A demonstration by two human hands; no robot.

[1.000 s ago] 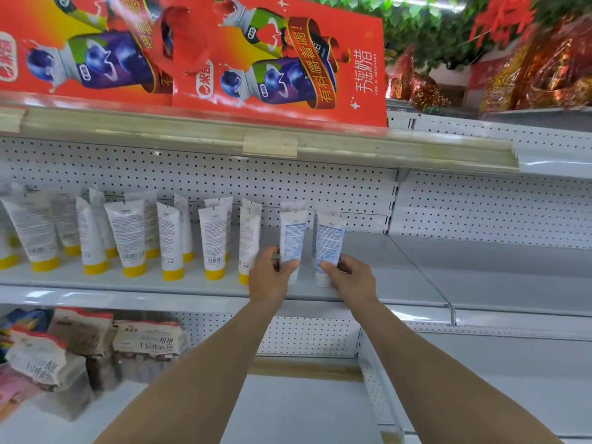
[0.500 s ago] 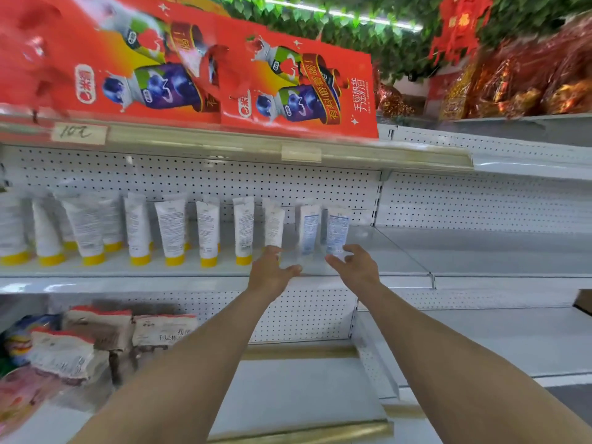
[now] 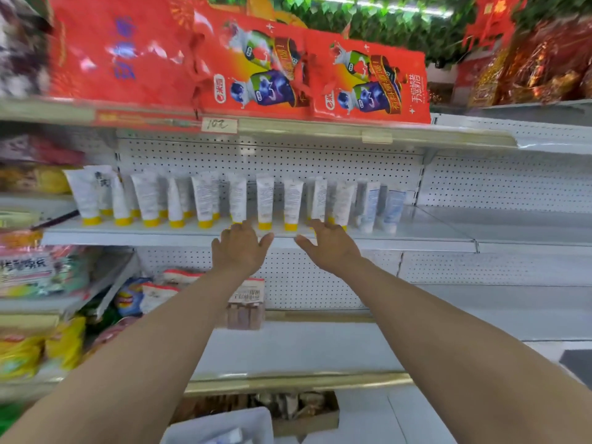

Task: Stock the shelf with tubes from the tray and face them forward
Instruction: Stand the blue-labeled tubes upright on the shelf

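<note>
Both hands are held out to the front edge of the shelf (image 3: 128,237). The left hand (image 3: 238,249) and the right hand (image 3: 331,248) are seen from the back, each grip wide, fingers spread, nothing held. The tubes (image 3: 265,200) stand just beyond the fingertips, in a row along the shelf, each upright on its cap, so the long axis is vertical and any grasp would have to be made from the front, across the body of a tube. Whether the fingertips touch the nearest caps cannot be told, as the picture is smeared there.

The left hand is nearer the yellow-capped tubes at mid-row; the right hand is nearer the right end of the row, where a blue-labelled pair (image 3: 393,206) stands apart from the rest. Fine print seems to be turned outward on several tubes, so some turning about the vertical axis is probably wanted.

The shelf is flat painted metal, backed by pegboard (image 3: 288,158), and tubes may be expected to slide or tip easily on it. Bare shelf lies to the right of the blue pair. Headroom is limited by the upper shelf (image 3: 320,129), which carries red cartons (image 3: 256,65). The tray (image 3: 230,424) lies far below both hands, at the bottom edge of the view.
</note>
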